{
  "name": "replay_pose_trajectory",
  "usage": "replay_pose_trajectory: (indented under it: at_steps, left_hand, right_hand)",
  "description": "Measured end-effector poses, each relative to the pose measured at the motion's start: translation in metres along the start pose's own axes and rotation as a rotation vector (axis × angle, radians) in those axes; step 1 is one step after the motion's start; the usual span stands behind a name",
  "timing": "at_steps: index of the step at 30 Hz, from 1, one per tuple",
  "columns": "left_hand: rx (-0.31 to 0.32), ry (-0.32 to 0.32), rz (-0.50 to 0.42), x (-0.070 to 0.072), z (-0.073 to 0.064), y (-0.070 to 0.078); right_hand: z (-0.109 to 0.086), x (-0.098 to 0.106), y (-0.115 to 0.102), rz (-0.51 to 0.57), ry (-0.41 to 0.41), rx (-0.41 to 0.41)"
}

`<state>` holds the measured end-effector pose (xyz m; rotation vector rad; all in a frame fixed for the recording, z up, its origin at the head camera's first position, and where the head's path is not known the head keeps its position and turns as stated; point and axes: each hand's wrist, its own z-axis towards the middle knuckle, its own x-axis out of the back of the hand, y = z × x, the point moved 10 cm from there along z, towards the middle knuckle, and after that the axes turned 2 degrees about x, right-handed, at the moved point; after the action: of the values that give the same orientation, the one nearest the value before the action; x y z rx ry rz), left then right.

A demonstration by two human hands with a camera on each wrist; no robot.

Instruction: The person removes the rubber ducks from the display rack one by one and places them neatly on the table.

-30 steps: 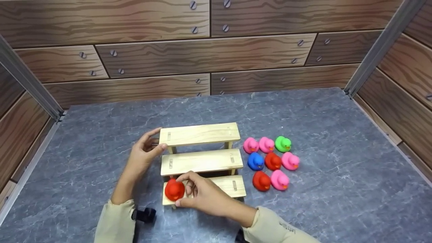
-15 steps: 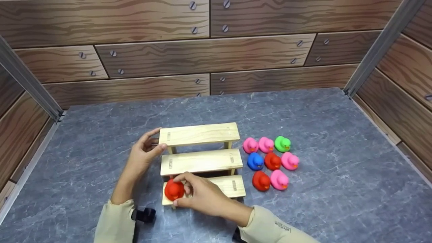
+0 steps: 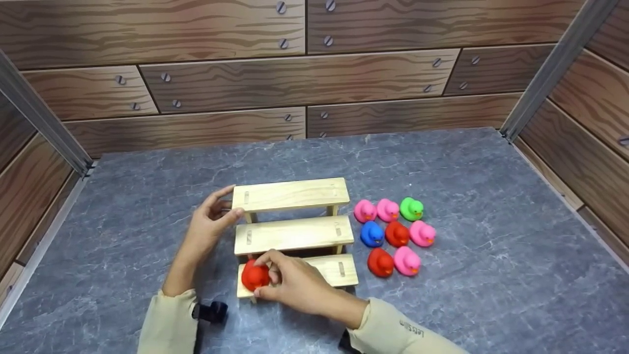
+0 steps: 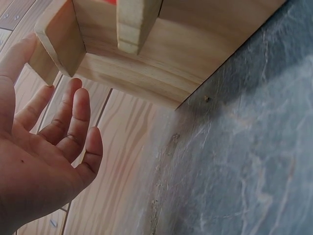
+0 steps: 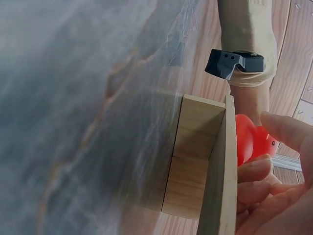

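A three-tier wooden step stand (image 3: 294, 234) is on the grey tabletop. My left hand (image 3: 209, 223) holds the left end of its top tier, thumb at the front and index finger towards the back. In the left wrist view, the other fingers (image 4: 80, 112) of that hand hang loosely below the planks. On the left end of the lowest tier sits a red rubber duck (image 3: 255, 276). My right hand (image 3: 300, 285) pinches this duck between thumb and index finger. From the right wrist view, the red duck (image 5: 250, 139) is upright against the tier's top face, partly hidden by fingers.
Several rubber ducks stand grouped right of the stand: pink ones (image 3: 407, 261), red ones (image 3: 380, 263), a blue one (image 3: 372, 234) and a green one (image 3: 411, 209). Wood-patterned walls (image 3: 295, 81) enclose the tabletop (image 3: 491, 221) at the back and sides.
My right thumb and index finger have drawn slightly closer around the red duck. The left hand, the stand and the grouped ducks stay in place.
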<state>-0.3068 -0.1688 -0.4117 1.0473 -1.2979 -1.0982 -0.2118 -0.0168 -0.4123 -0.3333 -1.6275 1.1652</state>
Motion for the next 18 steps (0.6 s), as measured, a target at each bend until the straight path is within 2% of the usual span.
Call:
replay_pose_trajectory:
  at_steps: [8,18]
  left_hand:
    - [-0.02,0.007,0.012,0.001,0.001,0.001]
    - [-0.015,0.007,0.022,0.001,0.0,0.001]
  right_hand:
    - [-0.006,0.009,0.002,0.113,-0.018,0.028]
    - [-0.024,0.029,0.011,0.158,-0.024,0.02]
